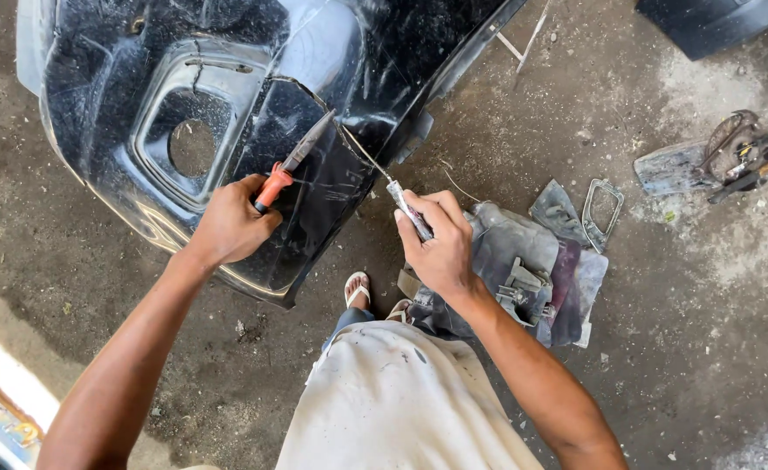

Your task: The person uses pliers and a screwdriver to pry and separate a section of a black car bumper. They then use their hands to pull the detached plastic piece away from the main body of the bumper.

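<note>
Down at six o'clock, a pale stained cloth [401,400] over the lap, one sandalled foot [358,287] poking out just above it on the gritty concrete floor [680,348].

Up from seven o'clock, the left hand [231,222] closed tight around the orange grip of long-nose pliers [290,165], steel nose angled toward one o'clock and pressed against the cracked edge of the black car bumper [332,61].

From five o'clock, the right hand [440,244] wrapped firmly round a slim metal-handled tool [410,211], its thin wire-like tip [362,152] running toward eleven o'clock and meeting the same crack just beside the pliers' nose. Both fists fully clenched, no slack in either grip.

Bumper itself sprawled across ten to twelve o'clock, glossy and scratched, resting on the floor, a squarish recess with a round hole [192,144] at its left, a jagged split curving through the panel right between the two tools.

Out at three o'clock, just beyond the right wrist, a heap of grey plastic scraps [532,261] with a small metal frame [601,209] lying on top.

Farther off at two o'clock, a cluster of hand tools [745,152] on a dusty patch. At one o'clock, top corner, another dark panel [706,22] cut off by the edge.
</note>
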